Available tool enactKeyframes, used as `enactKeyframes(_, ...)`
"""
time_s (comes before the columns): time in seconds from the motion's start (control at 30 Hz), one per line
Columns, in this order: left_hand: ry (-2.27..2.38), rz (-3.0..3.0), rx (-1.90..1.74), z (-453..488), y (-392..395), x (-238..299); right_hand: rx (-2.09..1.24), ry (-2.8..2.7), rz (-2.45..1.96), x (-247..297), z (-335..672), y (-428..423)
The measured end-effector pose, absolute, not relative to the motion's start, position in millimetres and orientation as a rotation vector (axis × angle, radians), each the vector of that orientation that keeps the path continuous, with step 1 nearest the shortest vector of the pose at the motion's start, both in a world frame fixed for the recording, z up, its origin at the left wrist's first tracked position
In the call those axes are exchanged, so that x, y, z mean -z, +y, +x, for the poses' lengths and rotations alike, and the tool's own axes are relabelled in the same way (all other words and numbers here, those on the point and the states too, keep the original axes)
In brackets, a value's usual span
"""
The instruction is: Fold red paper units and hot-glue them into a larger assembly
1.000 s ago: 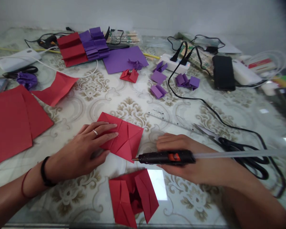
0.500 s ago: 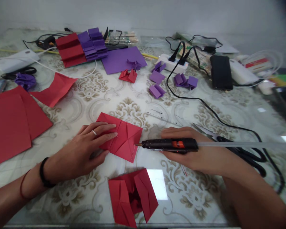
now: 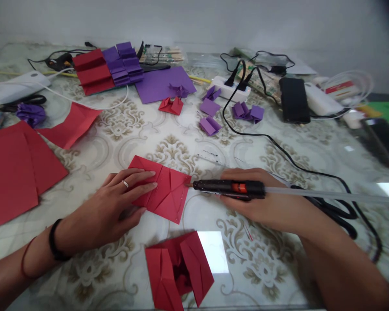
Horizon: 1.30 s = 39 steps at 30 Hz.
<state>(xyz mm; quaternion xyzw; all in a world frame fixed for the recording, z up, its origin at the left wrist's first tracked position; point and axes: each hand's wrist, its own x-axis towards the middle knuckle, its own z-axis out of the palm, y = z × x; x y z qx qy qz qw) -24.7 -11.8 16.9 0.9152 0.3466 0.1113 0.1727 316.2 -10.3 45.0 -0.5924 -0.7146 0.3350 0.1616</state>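
Observation:
My left hand (image 3: 116, 203) lies with fingers stretched out on a creased red paper square (image 3: 170, 194), pressing its left part to the table. My right hand (image 3: 256, 190) is closed around a black hot glue gun (image 3: 228, 188) with a clear glue stick (image 3: 311, 193) sticking out of its back. The gun's nozzle is at the square's right edge, near the upper right corner. Small glossy dots show along that edge and a fold line. Closer to me stands a folded red paper piece (image 3: 162, 268) with two raised flaps and a dark gap between them.
Black-handled scissors (image 3: 337, 211) lie under my right forearm, near a black cable (image 3: 298, 163) running to a white power strip (image 3: 230, 88). A clear ruler (image 3: 210, 158) lies behind the gun. Red sheets (image 3: 13, 168) are at left; small purple folded pieces (image 3: 210, 125) lie farther back.
The glue gun's nozzle has moved up along the square's right edge toward the upper corner. My left hand keeps its place on the paper; the whole view has shifted slightly.

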Motion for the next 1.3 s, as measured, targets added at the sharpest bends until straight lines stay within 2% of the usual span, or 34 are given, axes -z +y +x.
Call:
enactKeyframes(0.33,0.982,2.602,-0.304,-25.7,-11.4,-16.2,-1.003,-2.014,-1.751,-42.0,317.2,-9.2)
enactKeyframes(0.57,0.965,2.603,-0.324,-25.3,-10.8,-15.6,-0.973,-2.045,-1.58,-38.5,320.3,-9.9)
enactKeyframes(0.87,0.973,2.599,-0.384,-23.8,-12.0,-12.0,-0.854,-2.264,-1.148,-41.5,268.8,-29.4)
enactKeyframes(1.3,0.972,2.588,-0.417,-23.6,-14.4,-4.0,-0.77,-2.411,-1.174,-28.2,259.3,-34.8)
